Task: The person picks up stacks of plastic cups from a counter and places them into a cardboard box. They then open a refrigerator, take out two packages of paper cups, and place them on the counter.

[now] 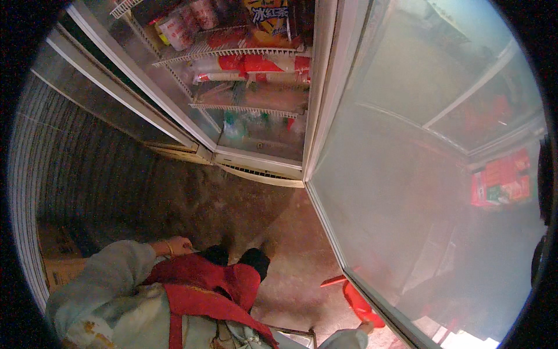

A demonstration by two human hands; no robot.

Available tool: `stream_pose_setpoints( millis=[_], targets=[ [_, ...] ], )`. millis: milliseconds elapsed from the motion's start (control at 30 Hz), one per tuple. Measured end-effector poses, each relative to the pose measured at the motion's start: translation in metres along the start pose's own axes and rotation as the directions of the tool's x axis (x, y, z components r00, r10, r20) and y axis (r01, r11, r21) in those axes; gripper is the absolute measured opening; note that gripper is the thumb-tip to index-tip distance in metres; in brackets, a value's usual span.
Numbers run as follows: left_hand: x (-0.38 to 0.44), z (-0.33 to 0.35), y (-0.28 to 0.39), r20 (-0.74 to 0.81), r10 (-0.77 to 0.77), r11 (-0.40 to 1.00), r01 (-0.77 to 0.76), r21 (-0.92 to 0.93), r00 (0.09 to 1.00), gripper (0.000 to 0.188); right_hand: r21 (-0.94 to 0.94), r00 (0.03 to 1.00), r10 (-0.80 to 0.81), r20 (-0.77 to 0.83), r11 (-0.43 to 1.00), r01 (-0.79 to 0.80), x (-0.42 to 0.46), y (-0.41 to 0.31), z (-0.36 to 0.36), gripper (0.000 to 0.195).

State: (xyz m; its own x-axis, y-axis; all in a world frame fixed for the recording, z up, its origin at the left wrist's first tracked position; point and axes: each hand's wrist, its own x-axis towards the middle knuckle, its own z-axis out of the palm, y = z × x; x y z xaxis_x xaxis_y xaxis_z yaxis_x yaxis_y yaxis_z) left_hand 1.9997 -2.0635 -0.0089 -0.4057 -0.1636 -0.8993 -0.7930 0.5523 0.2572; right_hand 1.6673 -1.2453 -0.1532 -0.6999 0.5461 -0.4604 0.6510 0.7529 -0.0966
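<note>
My left hand (178, 245), with a band at its wrist, hangs by the red apron (205, 279). Its fingers look curled, but whether anything is in them is unclear. My right hand (367, 326) is at the lower right, by the edge of a fogged glass door (383, 209) and in front of a red plastic stool (357, 301). Dim light hides whether it grips the door. Before me stands an upright display fridge (257, 157), its door swung out to the right. White wire shelves (231, 54) carry red-and-white packs (266, 63) and bottles (235, 124).
A yellow-and-dark printed pack (268, 22) is on the upper shelf. Corrugated shutter-like metal (83, 161) runs along the left, with a cardboard box (63, 270) at its foot. The brown floor (209, 200) lies between me and the fridge.
</note>
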Motion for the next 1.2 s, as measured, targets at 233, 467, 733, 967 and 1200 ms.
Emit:
stream_pose_setpoints(
  millis=[233, 467, 733, 967, 1200],
  targets=[
    [0.002, 0.003, 0.005, -0.044, 0.078, 0.995, -0.075, 0.069, 0.996, 0.046, -0.272, 0.885, -0.020, 0.466, 0.948, 0.165, -0.115, 0.052, 0.056, 0.060],
    [-0.008, 0.010, 0.033, -0.061, 0.188, 0.982, -0.190, -0.017, 0.980, 0.043, -0.316, 0.762, -0.148, 0.631, 0.847, 0.427, -0.132, 0.030, 0.084, 0.068],
    [-0.066, 0.003, 0.019, 0.018, -0.062, 0.983, 0.064, -0.173, 0.998, 0.041, -0.443, 0.824, -0.133, 0.550, 0.790, 0.424, -0.147, -0.045, 0.065, 0.077],
    [-0.070, 0.022, -0.023, 0.118, -0.097, 0.957, 0.125, -0.263, 0.988, 0.050, -0.459, 0.863, -0.179, 0.472, 0.786, 0.413, -0.158, -0.094, 0.079, 0.067],
    [-0.057, 0.041, -0.045, 0.042, -0.095, 0.977, 0.101, -0.188, 0.995, 0.048, -0.441, 0.650, -0.166, 0.742, 0.609, 0.659, -0.162, -0.072, 0.086, 0.062]
  ],
)
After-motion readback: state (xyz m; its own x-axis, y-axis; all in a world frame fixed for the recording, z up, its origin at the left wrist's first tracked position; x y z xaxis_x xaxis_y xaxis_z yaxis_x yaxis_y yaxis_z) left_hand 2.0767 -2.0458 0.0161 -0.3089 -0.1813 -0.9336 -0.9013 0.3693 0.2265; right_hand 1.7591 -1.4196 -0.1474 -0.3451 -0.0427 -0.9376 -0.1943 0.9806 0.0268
